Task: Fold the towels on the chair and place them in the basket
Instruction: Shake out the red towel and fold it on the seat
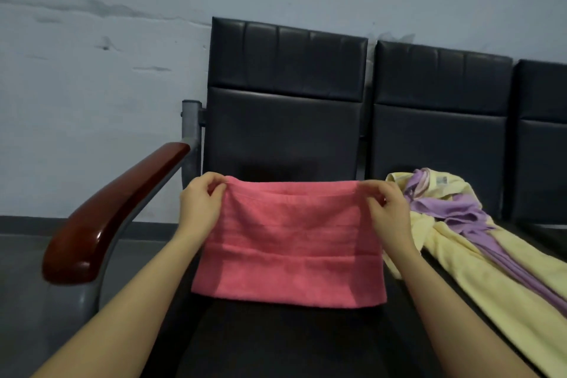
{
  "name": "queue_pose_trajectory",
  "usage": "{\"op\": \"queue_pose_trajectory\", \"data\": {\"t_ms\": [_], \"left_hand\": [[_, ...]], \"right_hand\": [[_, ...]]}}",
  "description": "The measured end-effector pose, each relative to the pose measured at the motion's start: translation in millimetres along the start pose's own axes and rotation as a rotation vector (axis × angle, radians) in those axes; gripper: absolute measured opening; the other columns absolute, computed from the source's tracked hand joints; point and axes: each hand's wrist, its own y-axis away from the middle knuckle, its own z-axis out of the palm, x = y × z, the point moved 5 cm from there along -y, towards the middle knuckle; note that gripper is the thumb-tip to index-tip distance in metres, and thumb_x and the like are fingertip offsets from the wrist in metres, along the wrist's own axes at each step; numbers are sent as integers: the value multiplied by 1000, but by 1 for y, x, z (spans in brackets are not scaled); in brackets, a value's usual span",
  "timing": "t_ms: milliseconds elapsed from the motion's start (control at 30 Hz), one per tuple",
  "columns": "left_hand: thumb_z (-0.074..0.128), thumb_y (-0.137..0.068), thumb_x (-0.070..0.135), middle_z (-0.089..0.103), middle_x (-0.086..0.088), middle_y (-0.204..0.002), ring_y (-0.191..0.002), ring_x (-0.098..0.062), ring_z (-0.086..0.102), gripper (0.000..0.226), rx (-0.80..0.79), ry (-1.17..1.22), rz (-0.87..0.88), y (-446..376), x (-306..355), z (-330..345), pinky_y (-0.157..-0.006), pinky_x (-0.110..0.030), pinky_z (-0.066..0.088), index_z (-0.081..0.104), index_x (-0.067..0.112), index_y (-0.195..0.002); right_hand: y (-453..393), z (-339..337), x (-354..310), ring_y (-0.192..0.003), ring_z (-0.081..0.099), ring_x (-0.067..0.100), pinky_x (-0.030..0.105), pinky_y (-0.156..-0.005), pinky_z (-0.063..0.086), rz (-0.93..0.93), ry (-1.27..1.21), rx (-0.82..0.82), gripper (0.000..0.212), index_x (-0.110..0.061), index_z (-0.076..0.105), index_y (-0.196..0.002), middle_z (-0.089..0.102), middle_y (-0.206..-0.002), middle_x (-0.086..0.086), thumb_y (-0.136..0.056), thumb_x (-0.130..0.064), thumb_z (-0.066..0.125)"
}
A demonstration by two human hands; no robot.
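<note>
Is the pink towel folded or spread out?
Folded: the pink towel hangs doubled, both hands pinching its top corners.

A row of dark padded chairs (285,132) stands against the wall. On the left seat lies a pink towel (288,242). At 3 o'clock from it, the next seat carries a yellow towel (478,270) with a purple towel (460,212) on top.

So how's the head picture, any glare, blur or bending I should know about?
Head view: dim, flat light; glare streak on the wooden armrest; pink towel fairly sharp, soft shadow beneath it; chair backs tilt from wide-angle bending; edges slightly blurred.
</note>
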Motion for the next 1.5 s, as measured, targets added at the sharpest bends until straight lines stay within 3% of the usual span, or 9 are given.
{"op": "queue_pose_trajectory", "data": {"t_ms": [133, 267, 400, 500, 767, 967, 1167, 1333, 1500], "left_hand": [[54, -94, 8, 63, 2, -90, -89, -12, 57, 13, 37, 59, 43, -2, 43, -22, -80, -24, 41, 64, 15, -93], [50, -96, 8, 62, 0, -95, -93, -15, 57, 14, 78, 66, 101, -7, 71, -43, -80, -28, 42, 61, 17, -95], [47, -98, 10, 61, 0, -97, -93, -15, 54, 13, 88, 33, 143, -4, 92, -59, -79, -27, 39, 59, 14, -99], [46, -98, 10, 61, 0, -95, -91, -15, 52, 13, 101, 12, 162, 2, 104, -64, -78, -26, 37, 59, 14, -99], [60, -91, 11, 68, 1, -88, -86, -14, 62, 13, 166, 212, -4, 18, 98, -71, -82, -34, 53, 70, 19, -93], [63, -89, 9, 71, 0, -93, -89, -13, 64, 18, 190, 291, 6, 31, 104, -76, -91, -35, 52, 73, 15, -102], [58, -94, 20, 63, -9, -119, -110, -23, 58, 35, 272, 226, 52, 38, 120, -94, -93, -31, 43, 58, 9, -127], [56, -95, 18, 61, -2, -96, -91, -16, 55, 17, 287, 223, 53, 49, 124, -95, -78, -27, 40, 64, 9, -108], [60, -92, 16, 66, -3, -91, -88, -20, 60, 7, 235, 188, 14, 62, 91, -85, -76, -32, 47, 66, 18, -96]], "right_hand": [[-10, -32, -38, -99, 54, 10, 19, -88, 40, 1, -29, 63, 33, -14, 62, -118, 56, -111, 0, -90, 2, 56], [-16, -65, -63, -93, 57, 18, 30, -87, 45, -20, -4, 152, 16, -16, 65, -99, 57, -98, 0, -91, -4, 58], [-13, -86, -76, -84, 59, 14, 15, -74, 42, -7, -22, 177, 13, -19, 66, -93, 65, -90, 1, -90, -7, 60], [-8, -97, -83, -80, 60, 2, 3, -69, 41, 13, -82, 188, 15, -20, 66, -94, 65, -83, -12, -90, -6, 60], [14, -107, -74, -77, 60, 17, 30, -69, 48, 239, -246, 292, 26, -18, 53, -103, 63, -85, 4, -84, -17, 71], [28, -113, -82, -75, 56, 8, 20, -66, 45, 244, -481, 324, 21, -15, 58, -100, 62, -83, -2, -86, -2, 67], [30, -130, -103, -75, 60, 5, 18, -69, 46, 134, -374, 357, 7, -16, 65, -91, 66, -82, -3, -86, -11, 69], [35, -133, -110, -65, 54, 10, 21, -61, 42, 74, -374, 331, 20, -12, 53, -99, 58, -71, -1, -87, -12, 69], [53, -114, -85, -68, 53, 14, 25, -60, 40, 157, -343, 138, 10, -10, 59, -89, 58, -72, 2, -86, -9, 69]]}}
